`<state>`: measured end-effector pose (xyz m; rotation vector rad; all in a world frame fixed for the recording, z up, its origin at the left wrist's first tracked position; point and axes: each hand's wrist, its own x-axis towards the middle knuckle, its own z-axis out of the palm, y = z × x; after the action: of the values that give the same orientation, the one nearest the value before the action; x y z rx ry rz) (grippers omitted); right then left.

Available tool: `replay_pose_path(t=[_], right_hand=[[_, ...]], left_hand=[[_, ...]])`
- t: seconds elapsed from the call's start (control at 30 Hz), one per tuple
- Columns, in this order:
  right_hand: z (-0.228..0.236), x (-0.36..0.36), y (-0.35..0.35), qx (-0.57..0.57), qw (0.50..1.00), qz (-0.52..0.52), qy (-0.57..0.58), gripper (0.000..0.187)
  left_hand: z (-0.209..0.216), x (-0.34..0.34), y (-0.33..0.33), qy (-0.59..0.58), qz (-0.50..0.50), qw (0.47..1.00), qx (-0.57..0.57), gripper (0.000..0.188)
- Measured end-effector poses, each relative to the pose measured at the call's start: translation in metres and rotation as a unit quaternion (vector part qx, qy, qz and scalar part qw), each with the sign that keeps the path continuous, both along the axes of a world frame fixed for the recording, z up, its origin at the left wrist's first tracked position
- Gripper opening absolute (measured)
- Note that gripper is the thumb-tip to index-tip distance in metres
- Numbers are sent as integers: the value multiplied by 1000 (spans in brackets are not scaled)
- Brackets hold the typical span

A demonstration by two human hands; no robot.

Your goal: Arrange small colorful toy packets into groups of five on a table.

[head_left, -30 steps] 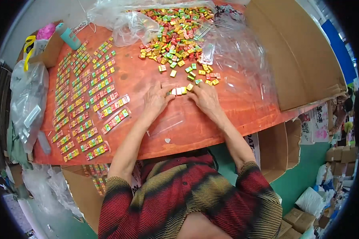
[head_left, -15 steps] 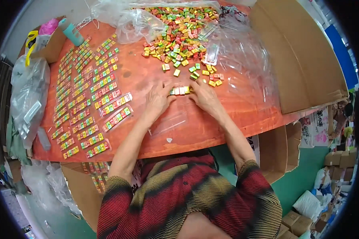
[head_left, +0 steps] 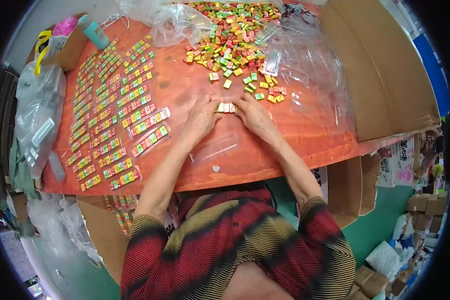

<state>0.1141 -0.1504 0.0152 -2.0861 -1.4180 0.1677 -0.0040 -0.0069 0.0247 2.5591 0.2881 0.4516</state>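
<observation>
A short row of small coloured boxes (head_left: 227, 107) lies on the red table in front of me, its ends covered by my fingers. My left hand (head_left: 203, 117) curls round the left end of this row. At the right end, the bent fingers of my right hand (head_left: 254, 116) press against the row. Beyond my hands a few loose small boxes (head_left: 259, 96) lie scattered, in yellow, green and red. Close to my left wrist is an empty clear plastic tray (head_left: 215, 150), flat on the table.
Several filled clear trays (head_left: 150, 140) stand in columns on the left. A large heap of small boxes (head_left: 230, 40) covers the back, beside clear plastic film (head_left: 310, 75). A tall cardboard box (head_left: 380, 70) borders the right. A turquoise bottle (head_left: 94, 32) is at the far left.
My hands have come slightly closer together round the row, and less of it shows between them. The whole view has shifted a little.
</observation>
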Motion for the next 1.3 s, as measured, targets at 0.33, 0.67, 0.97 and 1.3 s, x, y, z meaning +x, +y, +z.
replay_pose_path(t=[0.33,0.67,0.97,1.3], right_hand=[[1,3,2,0,1000,9,-8,25],[23,-28,-12,1,998,57,8,19],[0,-81,-43,61,994,75,-53,28],[-7,-124,-49,-29,995,-8,-95,58]], left_hand=[[1,0,8,51,-14,998,-32,33],[15,-45,-20,62,61,994,-62,26],[-11,-111,-60,-57,95,991,79,38],[-13,-127,-77,18,113,980,164,54]])
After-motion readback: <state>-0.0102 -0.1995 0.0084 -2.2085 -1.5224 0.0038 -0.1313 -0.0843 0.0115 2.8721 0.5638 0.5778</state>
